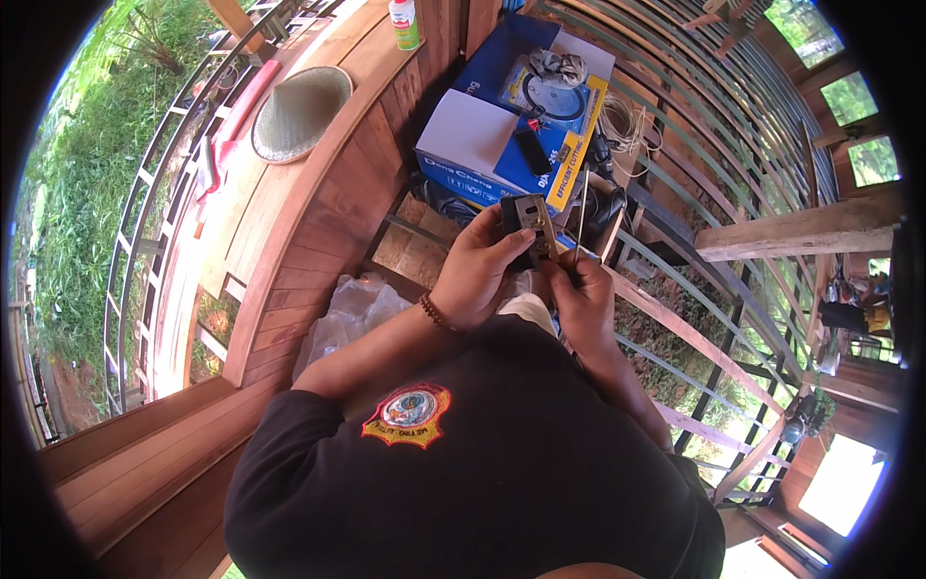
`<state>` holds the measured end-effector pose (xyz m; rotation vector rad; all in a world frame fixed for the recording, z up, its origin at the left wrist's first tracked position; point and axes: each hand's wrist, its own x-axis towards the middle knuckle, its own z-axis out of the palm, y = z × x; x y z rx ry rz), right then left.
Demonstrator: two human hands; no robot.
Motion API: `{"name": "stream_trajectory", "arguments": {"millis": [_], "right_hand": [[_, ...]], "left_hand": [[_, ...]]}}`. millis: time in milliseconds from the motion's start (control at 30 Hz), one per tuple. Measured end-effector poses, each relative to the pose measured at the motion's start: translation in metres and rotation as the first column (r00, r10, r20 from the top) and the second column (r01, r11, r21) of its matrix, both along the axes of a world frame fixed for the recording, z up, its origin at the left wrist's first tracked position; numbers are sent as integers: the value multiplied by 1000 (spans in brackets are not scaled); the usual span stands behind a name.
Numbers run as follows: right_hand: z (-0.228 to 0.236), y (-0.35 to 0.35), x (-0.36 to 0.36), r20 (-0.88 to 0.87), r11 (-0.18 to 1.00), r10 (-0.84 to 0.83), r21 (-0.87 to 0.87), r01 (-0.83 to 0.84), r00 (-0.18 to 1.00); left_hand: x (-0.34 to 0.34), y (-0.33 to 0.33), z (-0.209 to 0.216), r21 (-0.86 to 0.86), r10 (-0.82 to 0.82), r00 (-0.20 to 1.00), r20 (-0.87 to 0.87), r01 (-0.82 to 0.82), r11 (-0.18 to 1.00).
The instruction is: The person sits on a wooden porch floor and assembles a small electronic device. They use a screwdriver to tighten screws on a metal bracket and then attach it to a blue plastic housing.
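Observation:
My left hand (477, 270) is closed around a small rectangular black box (526, 217) with a brownish face that has several holes and slots. Its thumb presses on that face. At the box's near end, the fingers of my right hand (582, 294) are pinched together. A thin light strand (583, 214) rises from beside that hand; whether it is a cord or a rod, I cannot tell. What lies between the right fingertips is hidden. Just beyond both hands stands an opened blue, yellow and white cardboard box (482, 145).
On the cardboard box lie a black block-shaped item (531, 151) and a crumpled grey bundle (559, 68). A coil of pale cable (622, 124) is to its right. At left, a conical hat (302, 114) and a bottle (405, 24) rest on a wooden ledge. Metal bars (714, 183) span the right side.

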<state>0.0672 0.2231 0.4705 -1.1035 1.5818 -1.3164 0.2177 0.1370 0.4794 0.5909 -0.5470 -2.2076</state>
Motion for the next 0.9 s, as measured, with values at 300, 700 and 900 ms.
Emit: {"name": "stream_trajectory", "arguments": {"millis": [300,700,900], "right_hand": [[9,-2,-2,-138,990,136,44,-131,981],[34,-17,-25,-413,920,260,-169,-354,873],[33,-17,-22,-453,920,242,-174,-351,858]], "left_hand": [[3,2,-1,-3,13,999,35,-13,1000],[15,2,12,-78,-155,972,175,171,982],[17,2,11,-74,-205,958,200,224,972]]}}
